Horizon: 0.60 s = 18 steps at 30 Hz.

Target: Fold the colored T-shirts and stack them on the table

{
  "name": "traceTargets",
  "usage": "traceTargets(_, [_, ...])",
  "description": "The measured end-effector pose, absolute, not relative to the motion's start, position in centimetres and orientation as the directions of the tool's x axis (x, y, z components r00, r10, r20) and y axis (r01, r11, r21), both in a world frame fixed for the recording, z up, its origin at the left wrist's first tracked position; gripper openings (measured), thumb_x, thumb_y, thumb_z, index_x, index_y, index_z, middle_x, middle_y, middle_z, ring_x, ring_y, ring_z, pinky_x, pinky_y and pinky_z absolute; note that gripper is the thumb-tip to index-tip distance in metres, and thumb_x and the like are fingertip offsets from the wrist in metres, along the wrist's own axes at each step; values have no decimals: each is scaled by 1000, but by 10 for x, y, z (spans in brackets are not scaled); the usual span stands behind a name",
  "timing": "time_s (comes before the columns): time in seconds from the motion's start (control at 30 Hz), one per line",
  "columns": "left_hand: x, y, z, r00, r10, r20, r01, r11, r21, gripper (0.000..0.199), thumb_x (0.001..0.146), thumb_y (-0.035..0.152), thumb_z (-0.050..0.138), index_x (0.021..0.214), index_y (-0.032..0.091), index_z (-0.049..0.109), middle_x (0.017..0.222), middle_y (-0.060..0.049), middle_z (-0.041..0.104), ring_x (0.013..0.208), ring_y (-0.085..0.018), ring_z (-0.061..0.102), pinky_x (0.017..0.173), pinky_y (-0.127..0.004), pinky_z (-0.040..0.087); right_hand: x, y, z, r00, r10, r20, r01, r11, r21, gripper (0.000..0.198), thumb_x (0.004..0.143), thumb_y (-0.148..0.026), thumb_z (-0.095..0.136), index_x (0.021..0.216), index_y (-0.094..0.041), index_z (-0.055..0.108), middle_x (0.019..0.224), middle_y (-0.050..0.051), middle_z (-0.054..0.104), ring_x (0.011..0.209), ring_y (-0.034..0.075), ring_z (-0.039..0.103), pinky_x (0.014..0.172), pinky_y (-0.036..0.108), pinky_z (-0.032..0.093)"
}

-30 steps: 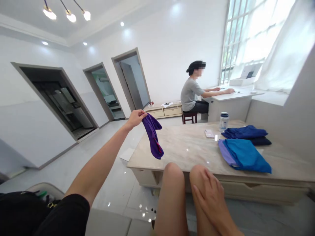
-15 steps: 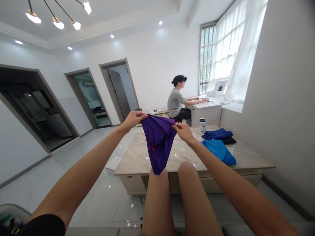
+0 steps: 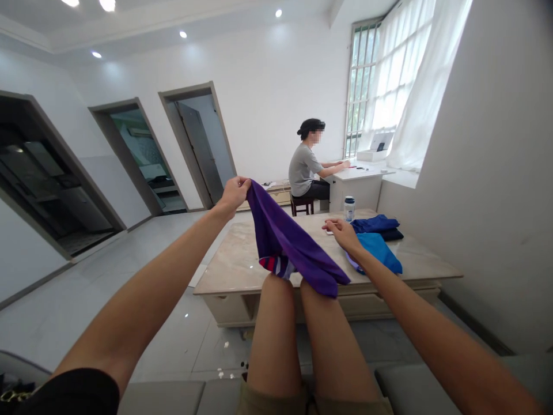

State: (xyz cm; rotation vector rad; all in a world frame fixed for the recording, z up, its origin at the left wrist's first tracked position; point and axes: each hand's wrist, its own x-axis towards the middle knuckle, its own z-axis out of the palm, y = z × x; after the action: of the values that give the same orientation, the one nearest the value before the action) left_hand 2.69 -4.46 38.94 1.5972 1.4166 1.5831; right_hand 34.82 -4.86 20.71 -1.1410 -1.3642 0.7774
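Observation:
My left hand (image 3: 235, 192) is raised and pinches one corner of a purple cloth garment (image 3: 288, 230). The fabric hangs slantwise from these fingers, its lower end resting over my knees. A striped red, white and navy part (image 3: 275, 265) shows at its lower left. Apart from the cloth, my right hand (image 3: 343, 232) hovers over the table with fingers partly stretched and loosely apart. Just beyond that hand lie a bright blue folded cloth (image 3: 380, 252) and a darker blue cloth (image 3: 375, 223). What kind of garment the purple one is, I cannot tell.
A low marble-topped table (image 3: 233, 253) stands before my knees. On it is a white bottle with a dark lid (image 3: 349, 208). Farther back, a person in a grey shirt (image 3: 305, 170) sits on a stool at a white desk (image 3: 354, 187) by the window.
My right hand has let go of the purple garment and moved right. That side of the cloth has dropped onto my knees. My left hand is slightly higher, still holding its corner.

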Motion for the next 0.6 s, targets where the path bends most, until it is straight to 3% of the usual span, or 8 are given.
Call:
traceTargets(0.17, [53, -32, 368, 28, 907, 420, 261, -412, 873, 26, 104, 43, 72, 97, 20, 62, 80, -3, 75, 75, -20, 74, 73, -34, 64, 261, -57, 214, -161, 898, 409, 137, 431, -892, 84, 88, -60, 79, 157, -23, 48, 143, 16, 71, 130, 30, 69, 110, 47, 56])
traceTargets(0.27, [56, -30, 382, 57, 885, 463, 250, -461, 851, 24, 107, 41, 67, 100, 19, 61, 81, -3, 75, 77, -21, 76, 74, -35, 65, 210, -58, 233, -185, 845, 502, 277, 535, -798, 101, 85, -47, 83, 169, -23, 31, 156, 17, 61, 140, 32, 61, 119, 48, 50])
traceTargets(0.33, [45, -28, 398, 54, 863, 503, 247, -500, 830, 18, 108, 35, 65, 102, 19, 62, 81, -2, 73, 79, -21, 77, 78, -36, 66, 191, -55, 241, -145, 833, 534, 431, 539, -723, 89, 89, -32, 75, 167, -22, 33, 152, 16, 64, 139, 33, 61, 119, 48, 48])
traceTargets(0.43, [11, -24, 412, -31, 834, 551, 302, -518, 800, 10, 107, 26, 66, 101, 17, 64, 81, -1, 70, 78, -18, 76, 83, -38, 67, 191, -46, 236, -109, 880, 462, 640, 418, -644, 58, 96, -18, 59, 153, -20, 50, 132, 15, 74, 123, 33, 69, 105, 43, 52])
traceTargets(0.53, [-33, -23, 400, -171, 837, 520, 404, -422, 812, 9, 102, 21, 69, 95, 16, 65, 79, -1, 69, 73, -16, 72, 81, -37, 67, 217, -39, 220, -148, 936, 320, 783, 308, -540, 34, 101, -17, 55, 133, -19, 66, 121, 16, 79, 110, 31, 73, 92, 37, 52])
traceTargets(0.6, [-58, -25, 385, -258, 854, 452, 467, -299, 832, 10, 100, 21, 68, 93, 17, 65, 78, -2, 69, 71, -16, 70, 79, -36, 67, 242, -36, 213, -187, 946, 264, 832, 296, -470, 29, 103, -16, 55, 126, -19, 72, 120, 16, 80, 110, 29, 74, 91, 34, 51])
